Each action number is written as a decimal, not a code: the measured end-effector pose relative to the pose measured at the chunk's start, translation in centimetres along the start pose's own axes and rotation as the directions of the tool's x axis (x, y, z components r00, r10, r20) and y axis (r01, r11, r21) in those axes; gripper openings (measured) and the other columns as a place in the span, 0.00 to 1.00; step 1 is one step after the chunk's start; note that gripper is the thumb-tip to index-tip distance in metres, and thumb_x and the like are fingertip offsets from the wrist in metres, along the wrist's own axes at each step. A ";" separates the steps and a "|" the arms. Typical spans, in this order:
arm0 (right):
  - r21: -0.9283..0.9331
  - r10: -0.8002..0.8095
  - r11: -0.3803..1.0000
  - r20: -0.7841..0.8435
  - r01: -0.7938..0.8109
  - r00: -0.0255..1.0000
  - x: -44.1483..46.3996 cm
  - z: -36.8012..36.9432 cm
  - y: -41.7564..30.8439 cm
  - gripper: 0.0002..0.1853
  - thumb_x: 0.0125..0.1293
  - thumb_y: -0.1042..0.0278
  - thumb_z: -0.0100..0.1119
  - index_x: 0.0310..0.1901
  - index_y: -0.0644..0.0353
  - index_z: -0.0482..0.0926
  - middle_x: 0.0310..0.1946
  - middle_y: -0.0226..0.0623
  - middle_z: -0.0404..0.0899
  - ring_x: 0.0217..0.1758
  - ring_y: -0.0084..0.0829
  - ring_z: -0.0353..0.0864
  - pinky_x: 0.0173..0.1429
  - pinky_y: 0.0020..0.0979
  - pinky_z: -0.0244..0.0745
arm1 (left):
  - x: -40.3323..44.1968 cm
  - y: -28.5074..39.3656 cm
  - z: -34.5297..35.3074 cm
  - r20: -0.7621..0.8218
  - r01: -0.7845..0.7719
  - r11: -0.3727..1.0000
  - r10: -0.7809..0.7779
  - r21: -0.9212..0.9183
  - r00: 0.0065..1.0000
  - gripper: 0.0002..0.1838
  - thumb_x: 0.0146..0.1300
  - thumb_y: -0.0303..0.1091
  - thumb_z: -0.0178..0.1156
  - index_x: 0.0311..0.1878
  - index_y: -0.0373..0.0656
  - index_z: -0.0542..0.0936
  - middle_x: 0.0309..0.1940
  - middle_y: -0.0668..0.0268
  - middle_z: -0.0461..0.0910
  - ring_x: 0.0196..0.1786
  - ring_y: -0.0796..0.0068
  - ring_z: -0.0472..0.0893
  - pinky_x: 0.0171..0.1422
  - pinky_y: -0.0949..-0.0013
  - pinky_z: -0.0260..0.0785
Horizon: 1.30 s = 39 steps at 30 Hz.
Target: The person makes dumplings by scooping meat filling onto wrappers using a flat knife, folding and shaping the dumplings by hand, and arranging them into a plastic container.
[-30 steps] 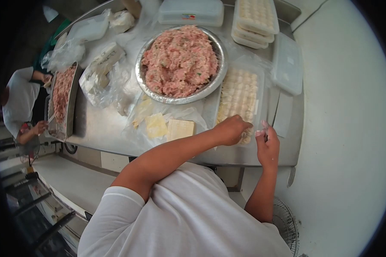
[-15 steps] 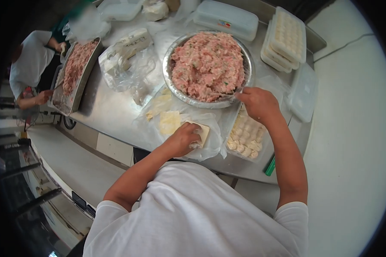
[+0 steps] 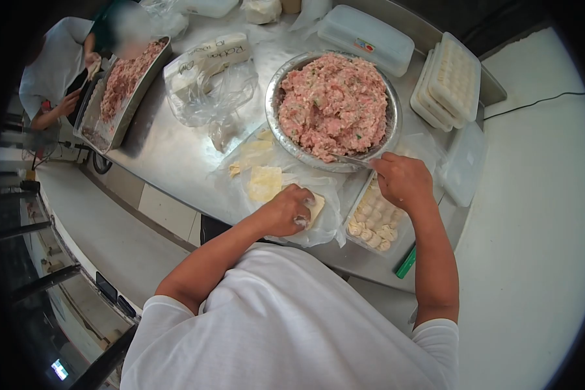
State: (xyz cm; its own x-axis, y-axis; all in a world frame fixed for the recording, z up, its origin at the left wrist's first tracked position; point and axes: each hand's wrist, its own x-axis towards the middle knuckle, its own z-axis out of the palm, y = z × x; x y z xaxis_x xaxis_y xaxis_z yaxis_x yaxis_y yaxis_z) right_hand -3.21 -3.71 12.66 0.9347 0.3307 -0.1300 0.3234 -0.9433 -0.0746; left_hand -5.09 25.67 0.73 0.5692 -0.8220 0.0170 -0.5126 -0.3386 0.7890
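Note:
My right hand (image 3: 403, 180) is closed round a thin metal utensil (image 3: 350, 158), whose far end touches the minced meat (image 3: 331, 104) at the near rim of the round metal bowl (image 3: 272, 130). My left hand (image 3: 288, 210) rests with bent fingers on the stack of square wrappers (image 3: 316, 209), its fingertips partly hidden. Just left of that stack, a loose wrapper (image 3: 264, 183) lies on a plastic sheet (image 3: 240, 159). Below my right hand, a clear tray of round dumplings (image 3: 370, 224) sits near the table edge.
Lidded boxes of dumplings (image 3: 455, 78) are stacked at the back right, beside a closed plastic box (image 3: 367, 39). A wrapped bag (image 3: 208, 71) lies left of the bowl. Another person (image 3: 55, 65) works at a meat tray (image 3: 127, 91) on the far left. A green handle (image 3: 406, 262) lies at the near edge.
From over the dumpling tray, my left hand has moved to the wrapper stack and my right hand to the bowl's rim. The utensil now reaches the meat. The camera view has shifted.

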 end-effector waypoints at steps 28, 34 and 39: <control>0.278 0.182 0.956 -0.330 -0.088 0.926 -2.9 4.0 -4.6 0.17 0.59 0.77 0.58 0.49 0.51 0.86 0.31 0.36 0.75 0.37 0.41 0.80 0.41 0.43 0.78 | 0.2 1.0 -3.6 -0.064 -0.329 -0.137 -0.844 -0.934 0.532 0.22 0.82 0.45 0.41 0.66 0.38 0.68 0.58 0.54 0.76 0.60 0.57 0.79 0.71 0.48 0.71; 0.269 0.038 0.961 -0.363 0.066 0.931 -1.3 5.5 -3.8 0.17 0.58 0.77 0.59 0.48 0.52 0.86 0.31 0.35 0.77 0.36 0.40 0.81 0.41 0.40 0.79 | 1.9 -0.6 -2.2 0.066 -0.277 -0.259 -0.829 -0.925 0.556 0.22 0.82 0.44 0.40 0.65 0.37 0.67 0.58 0.54 0.76 0.61 0.57 0.79 0.72 0.48 0.70; 0.393 0.060 0.915 -0.364 0.095 0.930 -4.5 7.8 -7.4 0.17 0.58 0.77 0.60 0.48 0.53 0.86 0.32 0.36 0.77 0.37 0.40 0.81 0.40 0.40 0.78 | 1.8 2.0 -3.2 0.087 -0.288 -0.351 -0.754 -0.891 0.651 0.22 0.82 0.44 0.39 0.65 0.34 0.67 0.59 0.52 0.76 0.62 0.55 0.79 0.72 0.47 0.69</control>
State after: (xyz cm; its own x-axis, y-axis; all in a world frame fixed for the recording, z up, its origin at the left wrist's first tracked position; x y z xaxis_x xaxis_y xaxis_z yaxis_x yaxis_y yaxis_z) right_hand -10.96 2.05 6.09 0.9418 0.2410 0.2344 0.3266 -0.8207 -0.4687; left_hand -3.01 24.96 4.32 0.7015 -0.3199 -0.6368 0.5888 0.7636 0.2650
